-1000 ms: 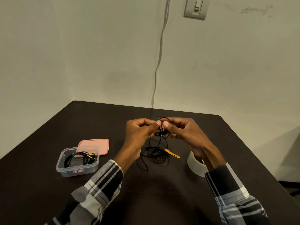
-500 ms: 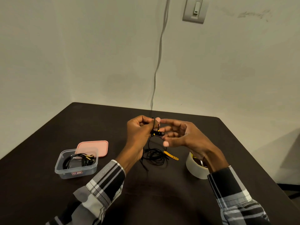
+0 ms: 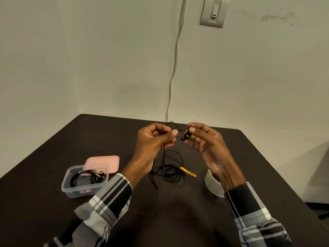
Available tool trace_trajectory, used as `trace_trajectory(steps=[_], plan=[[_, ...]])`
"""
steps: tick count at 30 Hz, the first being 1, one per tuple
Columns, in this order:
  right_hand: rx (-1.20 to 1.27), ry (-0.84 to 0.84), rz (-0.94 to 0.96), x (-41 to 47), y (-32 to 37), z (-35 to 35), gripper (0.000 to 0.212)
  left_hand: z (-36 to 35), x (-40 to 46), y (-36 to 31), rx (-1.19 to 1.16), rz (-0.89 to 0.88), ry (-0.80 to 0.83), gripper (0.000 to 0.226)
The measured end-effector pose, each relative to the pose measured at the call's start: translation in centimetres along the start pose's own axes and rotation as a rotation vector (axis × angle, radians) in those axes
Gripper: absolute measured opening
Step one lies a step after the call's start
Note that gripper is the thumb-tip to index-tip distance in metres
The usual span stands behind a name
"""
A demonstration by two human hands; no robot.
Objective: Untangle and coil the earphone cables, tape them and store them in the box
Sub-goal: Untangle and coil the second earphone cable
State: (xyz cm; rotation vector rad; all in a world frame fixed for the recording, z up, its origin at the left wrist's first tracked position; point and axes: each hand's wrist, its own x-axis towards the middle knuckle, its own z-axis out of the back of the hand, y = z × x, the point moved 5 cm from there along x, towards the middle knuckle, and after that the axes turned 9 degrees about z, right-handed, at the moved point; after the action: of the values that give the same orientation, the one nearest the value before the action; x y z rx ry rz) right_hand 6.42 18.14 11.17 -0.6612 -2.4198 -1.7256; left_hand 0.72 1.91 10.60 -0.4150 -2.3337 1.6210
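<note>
A black earphone cable (image 3: 170,171) lies in a loose tangle on the dark table (image 3: 178,220), a yellow strap (image 3: 188,172) sticking out at its right. My left hand (image 3: 154,141) pinches the cable above the tangle. My right hand (image 3: 204,139) holds the black and yellow earbuds (image 3: 185,135) at the cable's upper end, a short arc of cable between the two hands. A clear plastic box (image 3: 71,188) at the left holds another coiled black earphone (image 3: 85,177). A roll of tape (image 3: 212,184) stands behind my right wrist, partly hidden.
A pink lid (image 3: 106,162) lies flat behind the clear box. A pale cord (image 3: 175,65) runs down the wall to the table's far edge, and a switch plate (image 3: 213,12) is mounted high on the wall.
My hands have drawn apart. The right hand, open half a second ago, now holds the earbuds out to the right, while the left keeps its pinch on the cable.
</note>
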Motion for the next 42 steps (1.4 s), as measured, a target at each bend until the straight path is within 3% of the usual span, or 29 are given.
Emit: trace_trajectory(steps=[3,10,16,22,27,33,38,42], plan=[[0.026,0.010,-0.004,0.0,0.1,-0.2,0.023,-0.1,0.0,-0.1,-0.013,-0.002,0.020,0.018],[-0.028,0.031,-0.055,-0.9,-1.3,-1.0,0.037,-0.3,0.1,-0.1,-0.048,-0.045,-0.038,0.023],[0.116,0.031,-0.078,-0.9,-1.1,-1.3,0.037,-0.1,0.2,-0.1,-0.040,-0.064,-0.047,0.029],[0.029,-0.042,-0.060,-0.6,-0.7,-0.7,0.030,0.0,0.3,-0.2,0.078,-0.070,-0.039,0.012],[-0.189,-0.148,0.000,0.1,1.1,1.1,0.033,1.0,0.7,-0.5,0.335,-0.064,0.064,0.016],[-0.210,-0.188,0.065,0.8,4.7,3.9,0.026,3.5,1.3,-1.3,0.484,-0.022,0.135,0.019],[-0.216,-0.151,-0.024,0.1,5.0,5.6,0.029,5.3,1.9,-2.9,0.550,-0.040,0.145,0.018],[-0.283,-0.066,-0.155,-1.2,3.1,5.9,0.042,5.4,2.4,-5.3,0.561,-0.151,0.125,0.012]])
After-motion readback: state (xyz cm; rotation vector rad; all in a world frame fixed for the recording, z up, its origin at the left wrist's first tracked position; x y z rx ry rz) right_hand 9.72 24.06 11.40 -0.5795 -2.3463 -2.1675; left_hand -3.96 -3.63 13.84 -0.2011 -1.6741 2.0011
